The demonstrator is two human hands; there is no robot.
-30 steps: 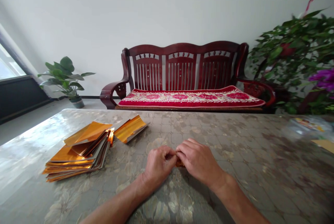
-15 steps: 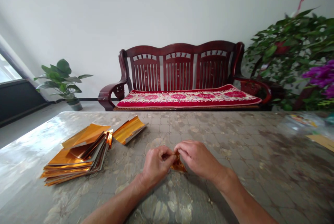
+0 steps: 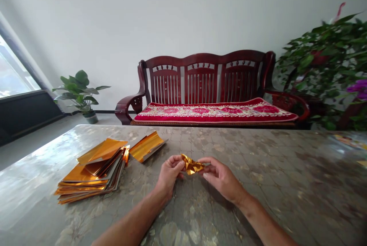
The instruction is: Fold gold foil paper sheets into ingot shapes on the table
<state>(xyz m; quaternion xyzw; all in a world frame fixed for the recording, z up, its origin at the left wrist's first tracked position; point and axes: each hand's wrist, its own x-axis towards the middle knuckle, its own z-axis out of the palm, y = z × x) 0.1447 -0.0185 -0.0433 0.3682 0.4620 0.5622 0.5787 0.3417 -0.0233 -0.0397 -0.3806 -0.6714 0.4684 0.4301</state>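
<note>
A small folded piece of shiny gold foil paper (image 3: 191, 165) is between my hands, just above the patterned tabletop. My left hand (image 3: 171, 173) pinches its left end between thumb and fingers. At the other end, my right hand (image 3: 220, 177) has its fingertips and thumb closed about the paper's narrow right tip. Creased facets show along the middle of the piece. To the left lies a stack of gold foil sheets (image 3: 86, 179), loosely piled with grey backs showing at the edges. A separate curled foil sheet (image 3: 147, 146) rests beside the stack, farther back.
The table (image 3: 258, 154) has a glossy flowered cover. Clear plastic packaging (image 3: 348, 142) sits at its right edge. Behind stands a dark red wooden bench (image 3: 200, 56) with a red floral cushion (image 3: 215, 112). Potted plants (image 3: 82, 89) flank it on both sides.
The gold foil paper has turned and come up into clearer view, stretched sideways between my hands. My right hand has shifted slightly away from my left. The camera view has moved slightly left.
</note>
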